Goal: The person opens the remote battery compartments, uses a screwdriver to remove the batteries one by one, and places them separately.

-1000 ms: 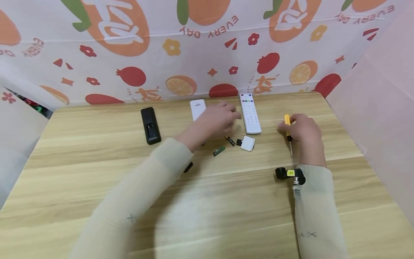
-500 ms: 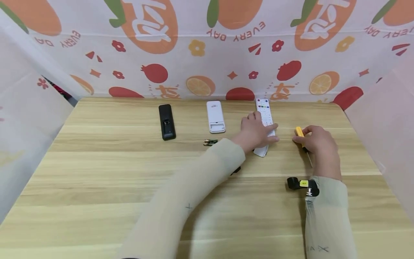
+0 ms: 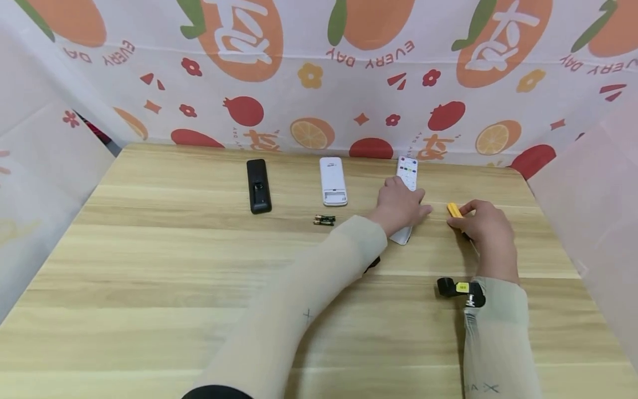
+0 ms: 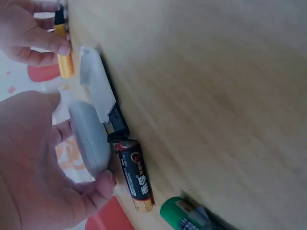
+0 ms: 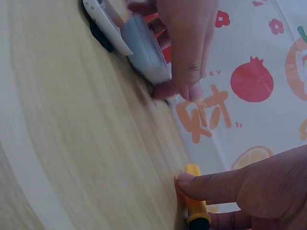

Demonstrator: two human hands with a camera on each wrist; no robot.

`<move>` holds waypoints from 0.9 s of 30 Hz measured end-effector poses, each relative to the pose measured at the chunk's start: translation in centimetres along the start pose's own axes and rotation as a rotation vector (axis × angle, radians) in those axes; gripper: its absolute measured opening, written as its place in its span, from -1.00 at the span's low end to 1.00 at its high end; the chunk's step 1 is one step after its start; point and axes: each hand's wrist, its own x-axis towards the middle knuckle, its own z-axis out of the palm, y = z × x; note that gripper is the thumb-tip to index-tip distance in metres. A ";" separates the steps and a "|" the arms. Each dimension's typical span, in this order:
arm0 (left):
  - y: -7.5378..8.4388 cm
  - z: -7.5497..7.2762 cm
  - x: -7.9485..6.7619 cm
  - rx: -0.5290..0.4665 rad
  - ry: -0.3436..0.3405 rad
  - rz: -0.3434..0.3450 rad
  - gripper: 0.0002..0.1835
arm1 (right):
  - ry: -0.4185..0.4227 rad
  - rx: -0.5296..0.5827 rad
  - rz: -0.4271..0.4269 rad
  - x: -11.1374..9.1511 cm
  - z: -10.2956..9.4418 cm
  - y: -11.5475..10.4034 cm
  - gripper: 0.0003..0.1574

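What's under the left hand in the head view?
A white remote: its far-end buttons show past the left hand. A white piece shows on the near side. The remote's middle is covered, so any buttons there can't be seen.

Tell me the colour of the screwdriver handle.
The screwdriver handle is yellow-orange; it shows best in the right wrist view.

The left sleeve (image 3: 271, 327) and right sleeve (image 3: 500, 343) are cream with pale grey-green cuffs (image 3: 366, 238); dark cross marks (image 3: 308, 315) show on both. A black wrist camera (image 3: 445, 286) on the right bears a yellow label (image 3: 462, 287) and silvery screw (image 3: 469, 301).
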 end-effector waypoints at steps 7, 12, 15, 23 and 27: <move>-1.1 0.1 0.4 -0.244 0.085 0.061 -0.84 | 0.007 0.000 -0.007 -0.4 -0.2 -0.1 -0.32; -3.4 -0.5 -0.6 -0.575 0.201 0.152 -0.76 | 0.061 -0.019 -0.088 -0.7 -0.5 -1.3 -0.28; -4.9 -1.0 -1.4 -0.741 0.266 0.235 -0.57 | 0.097 -0.019 -0.135 -1.2 -0.8 -2.5 -0.30; -8.2 -1.8 -5.0 -1.346 0.265 0.335 -0.07 | 0.192 0.157 -0.384 -3.5 -1.0 -6.3 -0.39; -10.1 -1.3 -7.5 -1.419 0.334 0.376 0.19 | 0.081 0.400 -0.617 -4.7 0.1 -8.6 -0.45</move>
